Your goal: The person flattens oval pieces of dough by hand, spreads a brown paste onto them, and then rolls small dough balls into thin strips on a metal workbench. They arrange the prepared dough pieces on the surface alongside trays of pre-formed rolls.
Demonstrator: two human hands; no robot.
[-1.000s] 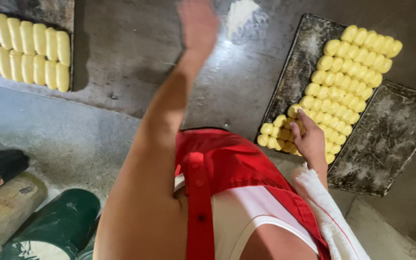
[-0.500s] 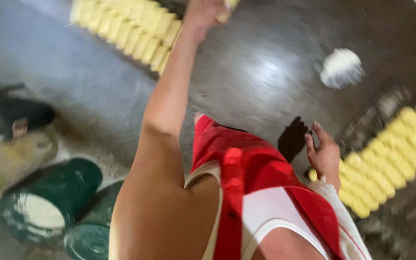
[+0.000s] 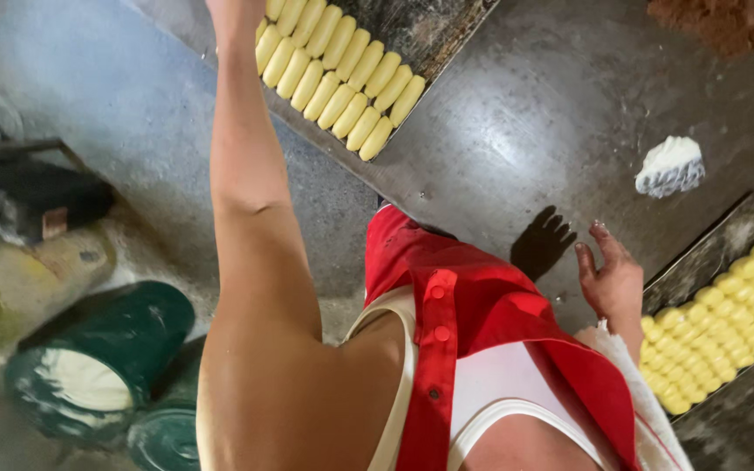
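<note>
My left arm stretches far forward. My left hand (image 3: 230, 9) is cut off by the top edge right beside a dark tray (image 3: 429, 26) that carries rows of long yellow dough rolls (image 3: 335, 71); its fingers are hidden. My right hand (image 3: 608, 281) hovers open, fingers spread and empty, above the dark metal table (image 3: 525, 131), where it casts a hand-shaped shadow. It is just left of a second tray (image 3: 716, 244) packed with several small yellow dough pieces (image 3: 726, 324).
A white floury lump (image 3: 670, 166) lies on the table beyond my right hand. A brown heap (image 3: 726, 22) sits at the top right. Two green buckets (image 3: 98, 366) and a yellowish sack (image 3: 10, 279) stand on the floor at the left.
My right hand has come off the tray of small dough pieces and now hangs open over the bare table. My left arm stays stretched toward the far tray as the view shifts.
</note>
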